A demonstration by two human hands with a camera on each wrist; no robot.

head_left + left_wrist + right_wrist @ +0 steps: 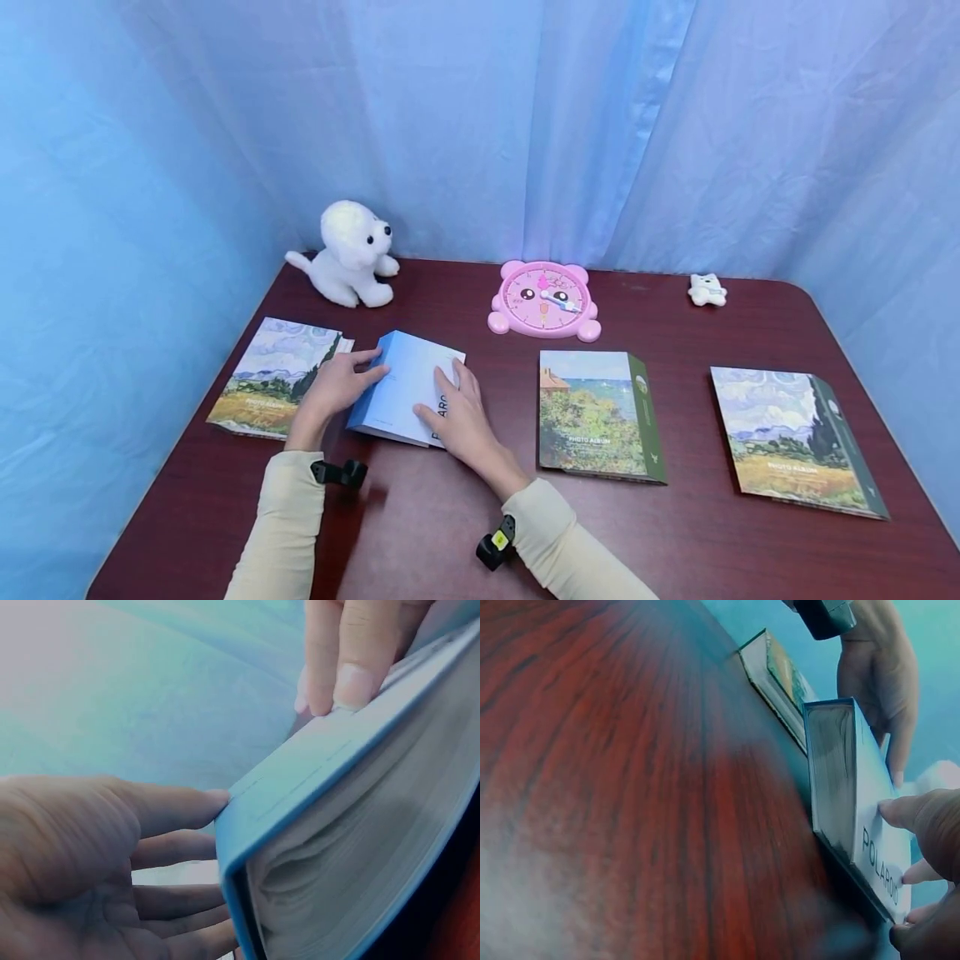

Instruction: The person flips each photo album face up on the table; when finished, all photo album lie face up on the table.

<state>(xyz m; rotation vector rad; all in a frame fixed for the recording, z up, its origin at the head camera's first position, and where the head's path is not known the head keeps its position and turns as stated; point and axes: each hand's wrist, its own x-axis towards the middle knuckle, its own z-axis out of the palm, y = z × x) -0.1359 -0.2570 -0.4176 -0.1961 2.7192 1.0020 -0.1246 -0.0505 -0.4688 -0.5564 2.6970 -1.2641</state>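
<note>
A light blue and white photo album (408,387) lies on the dark red table, with black lettering reading POLAROID on its cover in the right wrist view. My left hand (345,385) is at its blue spine; in the left wrist view the thumb (184,808) touches the spine's edge and the fingers extend alongside it. Across the cover, my right hand (463,417) touches the lettered side, its thumb (904,812) on the cover and its fingers near the right edge. Thick page edges (337,847) show between the covers.
Left of it lies a landscape photo album (273,371). To the right are a seaside photo album (588,417) and another landscape album (783,437). Behind stand a white plush dog (348,254), a pink toy clock (543,300) and a small white bear figure (707,290). Blue curtains (450,133) surround the table.
</note>
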